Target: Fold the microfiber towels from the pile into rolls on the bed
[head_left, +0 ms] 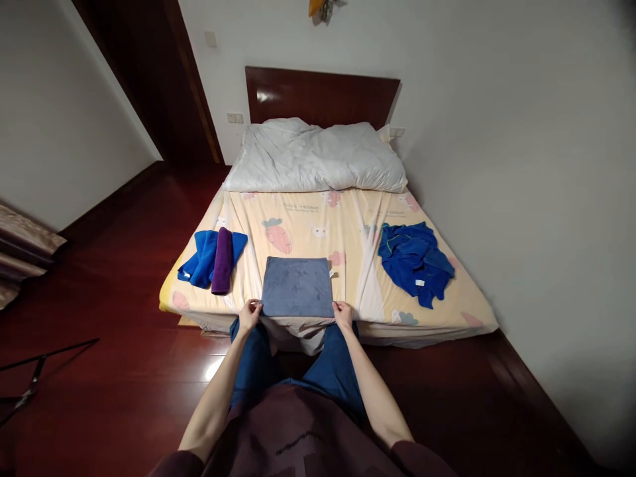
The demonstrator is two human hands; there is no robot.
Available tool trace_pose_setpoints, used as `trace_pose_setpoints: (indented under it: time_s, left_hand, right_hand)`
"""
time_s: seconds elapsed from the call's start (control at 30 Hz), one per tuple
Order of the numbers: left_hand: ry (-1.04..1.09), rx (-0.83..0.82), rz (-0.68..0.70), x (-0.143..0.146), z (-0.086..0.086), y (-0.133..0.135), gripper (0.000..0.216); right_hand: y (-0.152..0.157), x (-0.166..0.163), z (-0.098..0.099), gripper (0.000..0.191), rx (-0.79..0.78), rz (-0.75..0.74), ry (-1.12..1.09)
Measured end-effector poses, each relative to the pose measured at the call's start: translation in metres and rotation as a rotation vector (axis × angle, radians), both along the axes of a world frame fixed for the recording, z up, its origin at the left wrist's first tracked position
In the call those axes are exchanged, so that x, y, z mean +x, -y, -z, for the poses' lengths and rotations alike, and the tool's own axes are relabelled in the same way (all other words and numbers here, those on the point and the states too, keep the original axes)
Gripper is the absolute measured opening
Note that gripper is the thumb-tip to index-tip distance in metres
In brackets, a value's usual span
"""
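Note:
A grey-blue towel (297, 286) lies flat as a rectangle near the front edge of the bed, with a small white tag on its right side. My left hand (250, 314) pinches its near left corner. At the near right corner, my right hand (342, 314) grips the cloth between thumb and fingers. To the left, a rolled purple towel (222, 262) rests on top of blue towels (203, 255). A crumpled heap of blue cloth (416, 262) with a white label lies to the right.
The bed (308, 228) has a patterned yellow sheet. A folded white quilt (318, 156) lies across its far end, before the dark wooden headboard (322, 96). A wall runs along the right. Black stand legs (37, 374) and a curtain (24, 252) are at left.

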State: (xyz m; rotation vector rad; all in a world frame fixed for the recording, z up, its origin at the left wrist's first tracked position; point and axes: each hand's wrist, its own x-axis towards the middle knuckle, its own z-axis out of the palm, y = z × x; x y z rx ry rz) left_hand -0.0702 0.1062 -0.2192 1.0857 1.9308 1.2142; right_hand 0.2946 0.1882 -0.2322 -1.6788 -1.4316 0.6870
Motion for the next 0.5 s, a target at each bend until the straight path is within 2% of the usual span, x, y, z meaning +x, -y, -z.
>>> trace_pose_setpoints:
  time_s: [0.13, 0.2, 0.27, 0.37, 0.5]
  left_hand:
    - [-0.196, 0.131, -0.041, 0.006, -0.013, 0.013, 0.042]
    - [-0.354, 0.224, 0.042, 0.009, -0.021, 0.019, 0.039]
    - [-0.467, 0.273, 0.215, 0.014, -0.027, 0.022, 0.037]
    - [-0.558, 0.253, 0.463, 0.022, -0.03, 0.02, 0.04]
    - [-0.609, 0.139, 0.593, 0.034, -0.024, 0.011, 0.049]
  right_hand:
    - [0.015, 0.001, -0.009, 0.042, 0.094, 0.029, -0.009]
    - [0.025, 0.001, -0.018, 0.041, 0.207, -0.01, 0.04]
    - [0.035, -0.001, -0.029, 0.039, 0.309, -0.139, 0.123]
    - [0.045, -0.009, -0.043, 0.04, 0.341, -0.412, 0.247]
    - [0.049, -0.021, -0.045, 0.045, 0.29, -0.626, 0.384]
